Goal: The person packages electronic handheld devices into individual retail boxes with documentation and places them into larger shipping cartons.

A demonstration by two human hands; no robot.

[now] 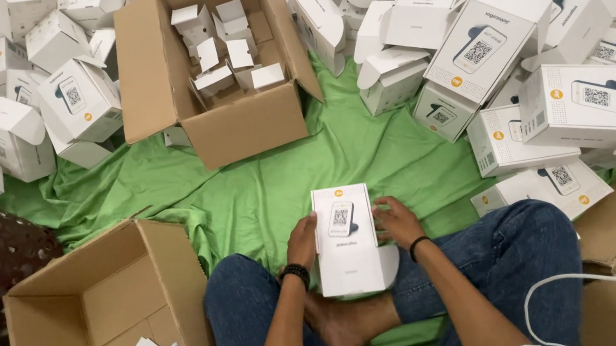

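While pinched at both long edges — left hand (303, 242) and right hand (397, 221) pressed to its sides — sits over the crossed legs, this white box (346, 238); could slip onto the green cloth (261, 189) if either grip loosens, likely denting a corner.

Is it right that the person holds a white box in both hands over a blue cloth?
Not quite. The head view shows the cloth is green, not blue. The left hand and right hand do hold the white box.

Bright, even, soft overhead light; faint shadows under the white boxes (486, 43); sharp centrally, slight wide-angle bending toward the corners.
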